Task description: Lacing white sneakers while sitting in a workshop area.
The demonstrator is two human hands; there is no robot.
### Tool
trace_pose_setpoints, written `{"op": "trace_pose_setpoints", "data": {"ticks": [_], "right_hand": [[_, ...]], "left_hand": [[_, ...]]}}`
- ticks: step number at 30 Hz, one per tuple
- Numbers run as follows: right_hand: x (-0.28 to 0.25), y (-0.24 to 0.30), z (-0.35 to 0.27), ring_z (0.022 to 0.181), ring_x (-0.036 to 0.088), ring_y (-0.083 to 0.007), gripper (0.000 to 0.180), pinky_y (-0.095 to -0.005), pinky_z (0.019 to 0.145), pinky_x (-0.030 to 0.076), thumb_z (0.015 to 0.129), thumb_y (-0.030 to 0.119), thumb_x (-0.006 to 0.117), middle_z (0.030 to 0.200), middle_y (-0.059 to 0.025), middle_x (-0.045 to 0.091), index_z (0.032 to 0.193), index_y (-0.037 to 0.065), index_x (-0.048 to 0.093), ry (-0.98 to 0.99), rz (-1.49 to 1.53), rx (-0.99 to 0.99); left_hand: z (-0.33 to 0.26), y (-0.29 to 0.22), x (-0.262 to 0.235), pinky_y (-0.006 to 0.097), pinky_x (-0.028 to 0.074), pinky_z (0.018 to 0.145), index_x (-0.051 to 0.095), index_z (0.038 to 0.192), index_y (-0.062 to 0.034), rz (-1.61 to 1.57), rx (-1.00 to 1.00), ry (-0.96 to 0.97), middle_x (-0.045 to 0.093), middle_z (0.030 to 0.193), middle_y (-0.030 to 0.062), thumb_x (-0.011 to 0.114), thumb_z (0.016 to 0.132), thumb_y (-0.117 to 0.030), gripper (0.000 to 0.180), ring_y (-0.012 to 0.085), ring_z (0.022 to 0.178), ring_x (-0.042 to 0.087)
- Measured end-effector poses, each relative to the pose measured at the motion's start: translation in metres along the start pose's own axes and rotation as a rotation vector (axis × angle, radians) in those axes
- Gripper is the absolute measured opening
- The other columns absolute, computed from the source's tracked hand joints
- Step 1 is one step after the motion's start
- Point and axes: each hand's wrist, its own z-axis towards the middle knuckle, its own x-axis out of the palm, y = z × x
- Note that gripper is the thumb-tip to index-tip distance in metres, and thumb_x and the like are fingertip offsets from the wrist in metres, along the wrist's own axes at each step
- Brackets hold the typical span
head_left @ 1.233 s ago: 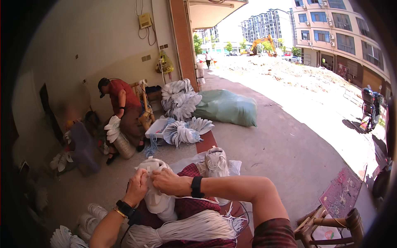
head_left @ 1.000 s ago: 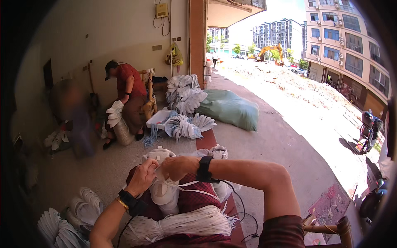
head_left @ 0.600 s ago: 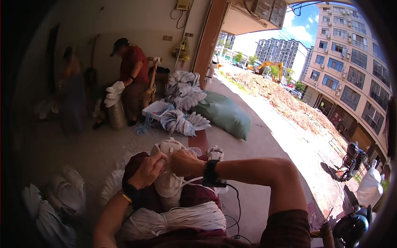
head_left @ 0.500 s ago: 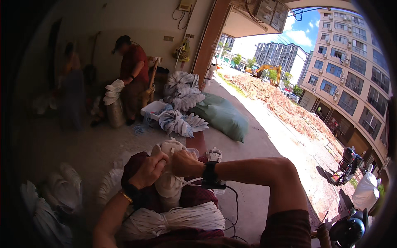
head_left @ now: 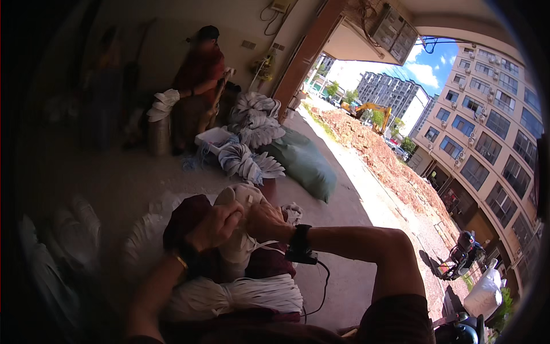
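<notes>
1. One pale, off-white shoe [head_left: 234, 252], rounded and matt, stands tilted over the seated person's lap at the lower middle of the view. A thin white lace [head_left: 264, 245] trails from its right side.
2. Nearer the body, across the lap, lies a thick bundle of white strands [head_left: 240, 295], flat and ribbon-like, gathered near the middle and fanning toward both ends. Dark maroon cloth [head_left: 182, 221] covers the knees.
3. The left hand [head_left: 216, 225] is closed, its fingers curled on the left side of the shoe's upper.
4. The right hand [head_left: 268, 221] comes in from the right, fingers folded closed on the other side of the upper. Its fingertips are hidden, so exactly what they pinch cannot be told. A black band [head_left: 299, 236] circles this wrist, and a dark cable [head_left: 327, 278] hangs from it.
5. Just beyond the right wrist, a second shoe [head_left: 293, 213] shows, partly hidden.
6. Grey floor [head_left: 355, 209] stretches to the right of the lap, ending at a bright sunlit edge. Ahead sits a plump green sack [head_left: 303, 166], beside ruffled stacks of pale curved pieces [head_left: 255, 114] and a shallow white tray [head_left: 213, 137].
7. Shadowed rows of pale pieces [head_left: 137, 235] border the left side.
</notes>
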Motion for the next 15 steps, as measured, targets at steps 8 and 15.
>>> {"op": "trace_pose_setpoints", "data": {"ticks": [8,15], "right_hand": [[0.011,-0.002,0.007,0.09,0.069,-0.0423,0.037,-0.0492,0.077,0.055,0.075,0.032,0.076,0.086,-0.0277,0.07,0.082,-0.004,0.072,-0.195,0.177,-0.01],[-0.061,-0.057,0.033,0.061,0.059,-0.0257,0.034,-0.0407,0.06,0.045,0.086,0.026,0.061,0.072,-0.0185,0.064,0.088,-0.005,0.073,-0.681,0.532,-0.023]], "left_hand": [[-0.001,0.013,0.006,0.041,0.049,0.072,0.057,0.098,-0.0011,0.063,0.134,-0.028,0.064,0.085,0.0189,0.053,0.096,-0.011,0.011,0.037,0.081,0.065],[-0.002,0.01,0.003,0.043,0.05,0.071,0.058,0.099,-0.0009,0.102,0.106,0.028,0.065,0.087,0.0194,0.051,0.094,-0.011,0.013,0.0369,0.081,0.065]]}}
